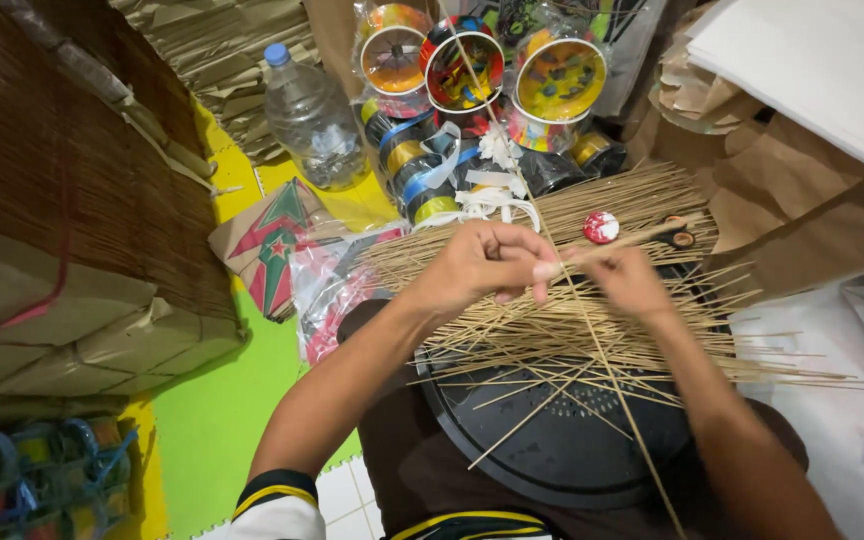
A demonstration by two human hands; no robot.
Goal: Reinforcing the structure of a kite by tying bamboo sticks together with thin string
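Many thin sticks (592, 320) (loosely heaped) over black tray (562, 450)

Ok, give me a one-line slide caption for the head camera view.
Left hand and right hand pinch one thin bamboo stick above a pile of sticks on a round black tray.

Both forearms reach forward and converge in front of the body — bare from the short sleeves down. The left hand (482, 265) is knuckles-up, its fingers curled in and the fingertips (544, 270) pinched together, pointing right. The right hand (630, 280) sits just beside it, almost touching — slightly blurred, wrist bent, fingers bunched toward the left hand's fingertips.
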